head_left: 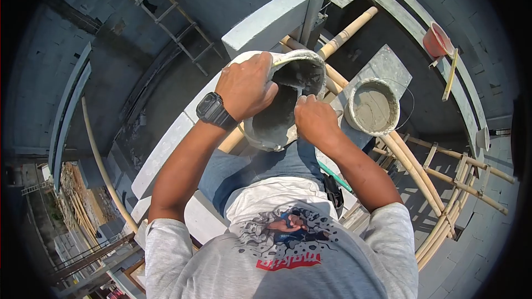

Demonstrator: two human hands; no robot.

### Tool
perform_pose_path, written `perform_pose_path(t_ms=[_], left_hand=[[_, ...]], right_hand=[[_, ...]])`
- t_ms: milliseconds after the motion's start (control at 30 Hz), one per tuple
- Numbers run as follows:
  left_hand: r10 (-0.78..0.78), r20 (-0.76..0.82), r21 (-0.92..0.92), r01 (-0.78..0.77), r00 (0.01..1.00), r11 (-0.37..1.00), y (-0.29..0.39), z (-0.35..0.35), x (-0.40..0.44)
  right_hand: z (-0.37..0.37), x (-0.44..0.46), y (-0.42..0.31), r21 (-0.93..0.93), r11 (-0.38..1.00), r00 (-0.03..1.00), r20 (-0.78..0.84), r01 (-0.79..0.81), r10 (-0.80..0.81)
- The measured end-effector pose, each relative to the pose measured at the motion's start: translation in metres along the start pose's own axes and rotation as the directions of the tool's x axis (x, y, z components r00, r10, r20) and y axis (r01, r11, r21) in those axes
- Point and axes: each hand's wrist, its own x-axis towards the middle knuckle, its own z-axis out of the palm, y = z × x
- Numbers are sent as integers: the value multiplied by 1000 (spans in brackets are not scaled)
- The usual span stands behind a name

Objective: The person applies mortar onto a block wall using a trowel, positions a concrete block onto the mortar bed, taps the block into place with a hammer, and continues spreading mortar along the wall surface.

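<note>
A large mortar-smeared bucket [256,138] is tilted in front of my lap, its dark opening towards me with grey residue inside. My left hand [246,86], below a black wristwatch, is closed over the bucket's upper left rim. My right hand [317,117] is closed at the opening's right side, around something mostly hidden, perhaps a tool handle; a thin pale edge shows just above the fingers. Right of that hand, a smaller white bucket [375,107] full of wet grey mortar stands on a grey board [390,69].
Pale block walls [271,16] curve past the buckets. Bamboo poles [413,166] run below and to the right. A red bucket [437,41] sits on a ledge at the upper right. A bamboo ladder [176,33] leans at the upper left, over a drop to a lower floor.
</note>
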Motion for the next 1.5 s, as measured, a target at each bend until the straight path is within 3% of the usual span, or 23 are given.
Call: perform_pose_path(t_ms=[100, 167, 267, 300, 433, 567, 667, 700, 800, 933, 1067, 1133, 1200, 1267, 1300, 1367, 1400, 1433, 1467, 1500], left_hand=[[49, -58, -30, -51, 997, 998, -7, 3, -5], [63, -71, -82, -68, 995, 994, -15, 2, -11], [79, -112, -151, -96, 990, 984, -23, 4, -22], [87, -129, -175, -109, 988, 979, -25, 4, -26], [64, -143, -232, -96, 988, 968, -26, -2, -38], [32, -167, -267, -76, 985, 961, -33, 2, -50], [16, -254, -297, -94, 967, 950, -37, 10, -53], [17, -296, -310, -113, 955, 944, -36, 11, -51], [-4, -305, -304, -94, 952, 948, -32, 10, -45], [-142, -92, -271, 113, 986, 956, -30, -5, -33], [-217, -26, -295, 200, 976, 934, -42, -11, -13], [-246, 7, -363, 232, 969, 903, -56, -9, -5], [-276, -57, -389, 233, 959, 891, -63, -6, 2], [-315, -48, -386, 274, 948, 881, -69, -4, 6], [-317, -54, -388, 272, 947, 880, -70, -2, 8], [-320, -48, -376, 280, 946, 883, -67, -2, 10], [-319, -32, -361, 287, 947, 887, -61, -5, 12], [-315, -15, -345, 291, 949, 892, -58, -7, 13], [-314, -12, -339, 291, 949, 894, -57, -7, 14], [-312, -11, -333, 291, 950, 897, -56, -7, 15]], right_hand=[[5, -12, -12, 70, 997, 994, 104, 15, -22], [21, -9, -5, 255, 967, 966, 245, 17, -82], [-17, 4, 3, 306, 932, 805, 593, -196, -26], [2, 1, 19, 384, 916, 853, 511, -114, -108], [2, 8, 42, 627, 758, 781, 559, -178, -279], [36, 6, 56, 842, 428, 762, 503, -327, -407], [54, -7, 39, 848, 136, 772, 524, -512, -361], [80, -9, 37, 901, 104, 823, 429, -422, -373], [81, -19, 27, 780, -225, 783, 466, -583, -412], [86, -38, 27, 637, -522, 814, 337, -568, -474], [86, -76, 45, 605, -667, 896, 218, -435, -387], [70, -109, 66, 617, -691, 925, 291, -376, -244], [69, -144, 88, 643, -715, 947, 308, -275, -88], [73, -173, 111, 735, -654, 921, 359, -179, 150], [79, -184, 120, 837, -515, 877, 378, -186, 296], [112, -206, 141, 929, -213, 749, 369, -302, 550], [142, -210, 148, 900, 156, 716, 209, -408, 667], [172, -214, 152, 720, 482, 702, 12, -500, 712], [189, -216, 155, 419, 711, 710, -191, -565, 678], [195, -213, 143, 323, 628, 628, -119, -708, 769]])
